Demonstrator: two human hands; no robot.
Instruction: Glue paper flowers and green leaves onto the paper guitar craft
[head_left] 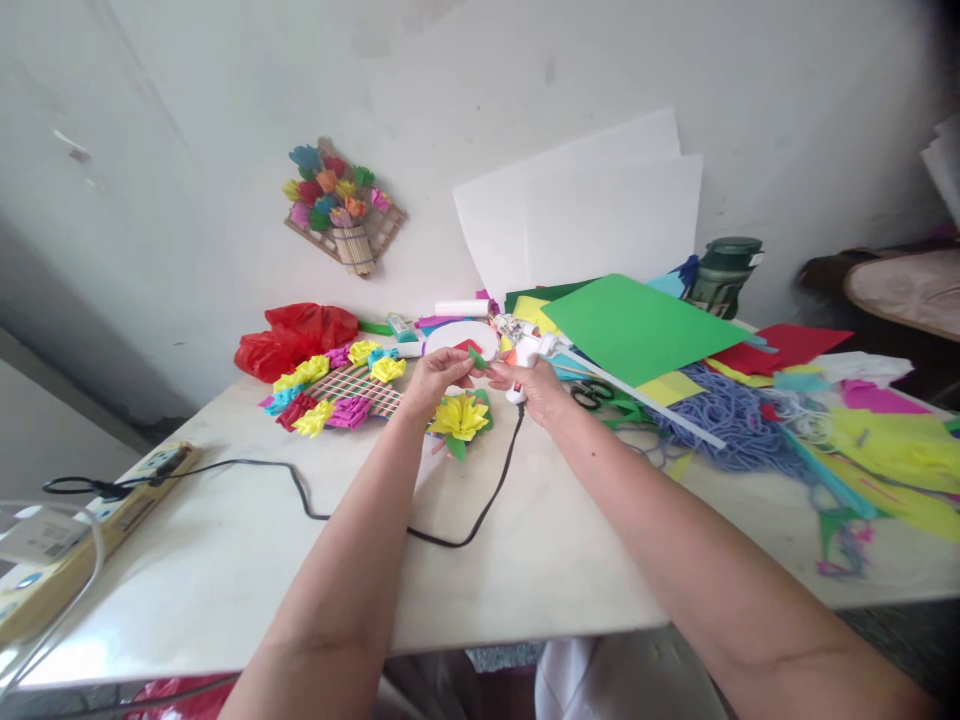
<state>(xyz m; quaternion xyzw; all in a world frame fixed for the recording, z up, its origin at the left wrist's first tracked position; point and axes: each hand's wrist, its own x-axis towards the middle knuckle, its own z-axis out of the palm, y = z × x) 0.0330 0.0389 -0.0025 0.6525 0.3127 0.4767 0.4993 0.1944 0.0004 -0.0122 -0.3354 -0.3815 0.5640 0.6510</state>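
A small green leaf (478, 359) is pinched between the fingers of the left hand (439, 378), held just above the tabletop (225, 560) and directly over a yellow flower (458, 416). The right hand (534, 385) meets it from the other side, fingers wrapped tight round a white glue gun (525, 358) whose nozzle points at the leaf; whether it touches cannot be told. The gun's black cord (360, 520) loops across the tabletop below the flower and runs left to a power strip (142, 480) at the tabletop's edge. Just left of the flower lies a woven mat (360, 392) ringed with yellow, pink, red and blue paper blossoms. Beyond the mat sits a crumpled red bag (296, 338). Right of the flower, black scissors (589, 393) rest near a large green sheet (637, 325) stacked on red and yellow card, with a heap of blue yarn (720, 415) and loose coloured scraps spreading further right. Behind the green sheet, white sheets (600, 215) lean against the wall beside a dark green jar (724, 272). High on the wall above the mat hangs a finished flower plaque (341, 205).
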